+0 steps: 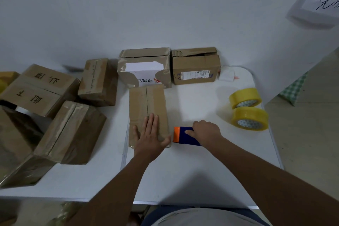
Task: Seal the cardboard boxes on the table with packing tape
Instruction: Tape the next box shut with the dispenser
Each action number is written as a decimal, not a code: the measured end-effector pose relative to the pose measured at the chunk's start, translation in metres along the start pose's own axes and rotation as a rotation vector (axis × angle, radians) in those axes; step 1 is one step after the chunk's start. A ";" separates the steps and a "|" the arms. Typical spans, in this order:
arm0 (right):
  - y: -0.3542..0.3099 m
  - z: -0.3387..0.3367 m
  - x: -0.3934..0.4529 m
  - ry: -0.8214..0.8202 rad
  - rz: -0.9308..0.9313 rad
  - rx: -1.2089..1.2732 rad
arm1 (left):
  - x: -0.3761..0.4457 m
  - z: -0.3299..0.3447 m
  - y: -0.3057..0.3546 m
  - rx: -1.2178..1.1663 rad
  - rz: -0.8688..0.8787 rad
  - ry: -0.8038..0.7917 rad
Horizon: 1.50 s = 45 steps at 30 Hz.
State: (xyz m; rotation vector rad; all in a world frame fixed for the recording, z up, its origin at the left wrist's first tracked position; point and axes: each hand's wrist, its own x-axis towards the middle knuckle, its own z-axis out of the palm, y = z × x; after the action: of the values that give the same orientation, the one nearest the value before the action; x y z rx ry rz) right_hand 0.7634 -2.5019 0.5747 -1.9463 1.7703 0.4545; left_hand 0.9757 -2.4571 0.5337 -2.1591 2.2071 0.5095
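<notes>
A flat cardboard box [146, 102] lies in the middle of the white table [201, 170], its top flaps closed along a centre seam. My left hand [149, 136] rests flat on its near end, fingers straight and spread. Just right of the box, my right hand [205, 132] grips a blue tape dispenser with an orange end [180, 135], which sits on the table against the box's near right corner. Two yellow tape rolls [247, 109] lie on the table at the right.
Two opened boxes stand behind: one with white contents [145, 68], one with a label [196, 68]. Several taped boxes [71, 132] are piled at the left. The table's right edge [271, 134] is close to the rolls. A white bin [315, 0] sits far right.
</notes>
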 end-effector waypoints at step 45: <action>-0.061 0.063 -0.048 0.190 0.325 1.887 | -0.012 -0.028 -0.058 0.175 0.406 -0.051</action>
State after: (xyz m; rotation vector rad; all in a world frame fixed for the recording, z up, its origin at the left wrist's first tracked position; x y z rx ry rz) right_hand 0.8230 -2.4243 0.5549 -0.3240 1.4179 -1.0297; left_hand 1.0385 -2.4520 0.5497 -1.6020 2.5585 0.3539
